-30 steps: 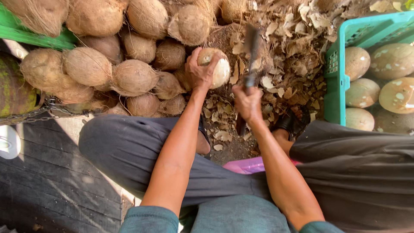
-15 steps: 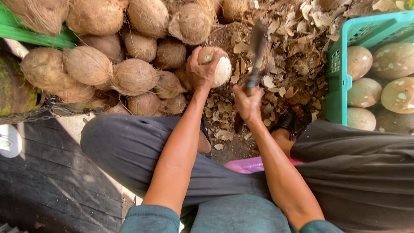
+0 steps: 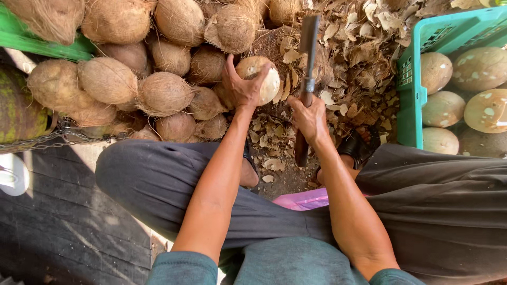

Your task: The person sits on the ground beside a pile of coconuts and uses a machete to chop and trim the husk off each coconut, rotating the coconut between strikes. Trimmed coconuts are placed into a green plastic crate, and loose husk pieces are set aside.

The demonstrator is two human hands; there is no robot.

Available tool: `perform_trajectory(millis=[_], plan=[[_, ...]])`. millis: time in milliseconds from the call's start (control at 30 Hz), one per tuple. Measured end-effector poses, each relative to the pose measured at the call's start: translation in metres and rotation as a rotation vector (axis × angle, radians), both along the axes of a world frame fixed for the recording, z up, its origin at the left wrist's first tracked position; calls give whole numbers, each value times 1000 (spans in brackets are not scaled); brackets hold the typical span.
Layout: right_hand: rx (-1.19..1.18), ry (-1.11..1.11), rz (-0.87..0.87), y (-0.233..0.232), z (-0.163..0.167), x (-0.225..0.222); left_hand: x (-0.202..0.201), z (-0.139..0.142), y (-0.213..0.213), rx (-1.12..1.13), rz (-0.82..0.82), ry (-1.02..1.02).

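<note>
My left hand (image 3: 240, 87) grips a partly peeled coconut (image 3: 261, 79), brown on top and pale on its right side, held out over the ground. My right hand (image 3: 308, 119) is closed on the wooden handle of a long cleaver (image 3: 308, 50). The blade points away from me and stands just right of the coconut, a small gap between them. Both forearms reach forward between my knees, which are in dark grey trousers.
A heap of husked brown coconuts (image 3: 158, 79) lies to the left and ahead. Dry husk chips (image 3: 364, 47) litter the ground. A teal plastic crate (image 3: 412, 89) on the right holds peeled pale coconuts (image 3: 478, 66). A green crate edge (image 3: 31, 42) shows top left.
The cleaver has swung upright and drawn closer to the coconut's right side. My left hand has kept the coconut in nearly the same place.
</note>
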State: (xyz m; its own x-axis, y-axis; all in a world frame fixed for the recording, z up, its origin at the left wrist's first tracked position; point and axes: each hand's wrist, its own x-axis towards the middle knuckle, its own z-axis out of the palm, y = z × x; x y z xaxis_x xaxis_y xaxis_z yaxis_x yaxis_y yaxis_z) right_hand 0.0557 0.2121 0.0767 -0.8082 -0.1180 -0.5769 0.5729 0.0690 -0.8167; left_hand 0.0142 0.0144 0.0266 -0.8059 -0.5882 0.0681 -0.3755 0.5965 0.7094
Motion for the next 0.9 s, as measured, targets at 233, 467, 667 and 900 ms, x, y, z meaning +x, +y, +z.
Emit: perform_trajectory(millis=[233, 467, 667, 900], plan=[[-22, -44, 94, -17, -20, 18, 18, 21, 20, 287, 132, 15], [14, -104, 282, -17, -20, 21, 10, 41, -7, 583, 479, 93], [370, -95, 657, 4, -20, 5, -6, 43, -47, 623, 610, 191], [459, 389, -155, 63, 11, -45, -3, 47, -30, 739, 205, 174]])
